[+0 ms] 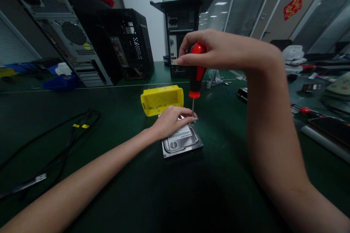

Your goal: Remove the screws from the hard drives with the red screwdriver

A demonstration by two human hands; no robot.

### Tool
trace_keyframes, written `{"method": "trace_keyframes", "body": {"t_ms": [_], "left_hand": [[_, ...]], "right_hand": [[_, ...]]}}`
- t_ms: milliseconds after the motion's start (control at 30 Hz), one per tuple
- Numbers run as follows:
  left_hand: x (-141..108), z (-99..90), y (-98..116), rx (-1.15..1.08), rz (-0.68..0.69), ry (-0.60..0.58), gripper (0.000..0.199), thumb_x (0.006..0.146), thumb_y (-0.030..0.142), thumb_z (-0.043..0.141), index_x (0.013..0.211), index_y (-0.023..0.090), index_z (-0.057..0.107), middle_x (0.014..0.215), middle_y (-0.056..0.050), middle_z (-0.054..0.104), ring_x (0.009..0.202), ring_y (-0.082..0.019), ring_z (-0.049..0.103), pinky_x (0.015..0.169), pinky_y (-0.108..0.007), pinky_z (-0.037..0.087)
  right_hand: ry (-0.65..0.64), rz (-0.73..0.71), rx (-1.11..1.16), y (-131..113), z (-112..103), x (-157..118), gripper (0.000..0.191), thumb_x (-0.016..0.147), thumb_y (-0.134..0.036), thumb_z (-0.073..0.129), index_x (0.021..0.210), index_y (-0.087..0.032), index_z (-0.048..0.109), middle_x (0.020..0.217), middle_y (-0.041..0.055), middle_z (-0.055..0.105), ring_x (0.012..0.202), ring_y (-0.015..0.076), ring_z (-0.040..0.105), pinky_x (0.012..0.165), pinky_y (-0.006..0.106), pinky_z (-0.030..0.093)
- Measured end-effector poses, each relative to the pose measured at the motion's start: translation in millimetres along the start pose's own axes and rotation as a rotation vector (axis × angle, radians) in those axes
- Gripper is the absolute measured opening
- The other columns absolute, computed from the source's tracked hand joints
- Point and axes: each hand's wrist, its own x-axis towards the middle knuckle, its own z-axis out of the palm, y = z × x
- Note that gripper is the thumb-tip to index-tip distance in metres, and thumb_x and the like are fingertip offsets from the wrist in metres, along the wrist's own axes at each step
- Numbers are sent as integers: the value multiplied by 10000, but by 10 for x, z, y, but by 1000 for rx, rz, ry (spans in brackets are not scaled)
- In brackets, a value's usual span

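Observation:
A silver hard drive (182, 139) with a white label lies flat on the green table. Over its far part rests my left hand (171, 119), holding it, with the thumb and fingertips close around the lower end of the screwdriver shaft. The red-and-black screwdriver (195, 80) stands nearly upright, its tip down at the drive's far right edge. My right hand (201, 48) is wrapped around the top of the handle from above. The tip itself is partly hidden by my left fingertips. Just behind the drive, a yellow bin (162, 99) holds several small screws.
Black computer cases (82, 32) stand at the back left, and another case (182, 22) is behind the bin. Black cables (72, 134) lie on the left. A blue bin (61, 83) sits beyond them. Tools, including a red-handled one (304, 110), are on the right.

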Motion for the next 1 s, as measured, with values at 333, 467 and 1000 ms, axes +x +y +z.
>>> {"method": "trace_keyframes", "body": {"t_ms": [333, 467, 1000], "left_hand": [[-15, 20, 44, 81, -26, 25, 207, 905, 304, 549, 954, 190, 715, 989, -36, 733, 899, -191, 660, 740, -286, 470], [-22, 6, 39, 102, -27, 34, 206, 903, 312, 553, 941, 188, 713, 983, -39, 731, 895, -193, 658, 740, -289, 471], [-17, 69, 24, 43, -23, 23, 178, 931, 323, 521, 940, 170, 611, 919, -37, 705, 857, -180, 659, 678, -256, 453]], "right_hand": [[48, -71, -16, 16, 2, -102, 401, 866, -440, 533, 1194, -210, 548, 1046, 29, 621, 715, 104, 602, 516, 160, 417], [8, -74, 14, 20, -13, -86, 385, 861, -364, 542, 1213, -211, 517, 1004, 20, 601, 735, 106, 586, 528, 159, 424], [4, -105, 34, 68, 21, -2, 353, 907, -313, 469, 1243, -231, 542, 1145, -3, 584, 886, 99, 569, 636, 152, 434]]}}
